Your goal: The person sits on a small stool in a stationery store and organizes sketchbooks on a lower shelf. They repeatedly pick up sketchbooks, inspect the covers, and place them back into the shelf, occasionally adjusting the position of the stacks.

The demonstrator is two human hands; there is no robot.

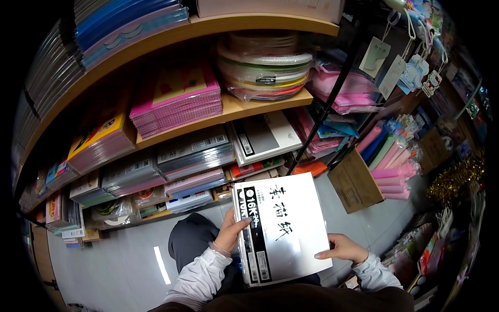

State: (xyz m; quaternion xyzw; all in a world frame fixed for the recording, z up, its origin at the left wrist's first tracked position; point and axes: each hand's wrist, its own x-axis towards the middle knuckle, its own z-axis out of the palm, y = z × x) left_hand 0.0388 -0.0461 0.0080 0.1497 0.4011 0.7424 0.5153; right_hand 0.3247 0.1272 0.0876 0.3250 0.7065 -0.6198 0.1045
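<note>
Packs of white sketch paper (298,222) in clear wrapping are held in front of my lap, face up, with a black printed band along their left side. At least two packs overlap, since a second band shows at the left edge. My left hand (230,232) grips the left edge, thumb on top and fingers hidden beneath. On the lower right edge, my right hand (345,249) pinches the stack the same way. Just beyond lies a short pile of grey-and-white sketch pads (269,134) on the lower shelf.
A wooden shelf (269,105) bears pink-edged books (179,97) and wrapped round plates (265,70). Below are plastic-wrapped A4 packs (195,150). A black metal post (327,105) rises at the shelf's right end. A cardboard box (353,183) of coloured rolls stands on the tiled floor (128,265).
</note>
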